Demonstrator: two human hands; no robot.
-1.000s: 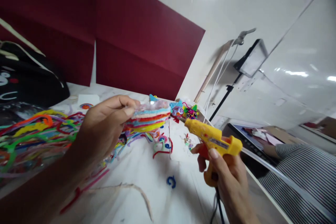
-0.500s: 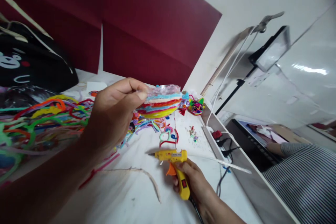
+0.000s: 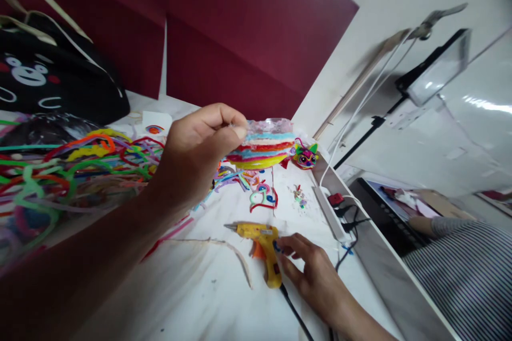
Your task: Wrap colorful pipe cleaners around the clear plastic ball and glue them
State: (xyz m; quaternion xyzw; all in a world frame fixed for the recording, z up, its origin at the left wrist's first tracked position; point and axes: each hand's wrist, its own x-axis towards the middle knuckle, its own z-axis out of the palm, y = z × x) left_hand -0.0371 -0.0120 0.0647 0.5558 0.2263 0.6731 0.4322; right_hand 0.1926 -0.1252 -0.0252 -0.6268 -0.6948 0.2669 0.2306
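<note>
A clear, bowl-like piece striped with yellow, red, white and blue (image 3: 264, 152) is pinched at its upper left rim by my left hand (image 3: 204, 144), raised above the table. The yellow glue gun (image 3: 258, 232) lies on its side on the white table, nozzle toward the left and its orange trigger showing. Just right of its handle is my right hand (image 3: 310, 264), off the grip, with fingers slightly curled and apart. A small dark blue bit (image 3: 277, 246) shows by its fingertips; whether they touch it I cannot tell.
Colourful pipe cleaners (image 3: 92, 170) are heaped at the left, below a black bag (image 3: 60, 80). A power strip (image 3: 330, 213) with plugs and cables runs along the right edge. A decorated ball (image 3: 306, 156) sits at the back. A person in striped sleeves (image 3: 460, 272) is at the right.
My right hand has let go of the glue gun, which now rests on the table, and its fingers have opened. My left hand and the striped piece appear slightly farther right and higher.
</note>
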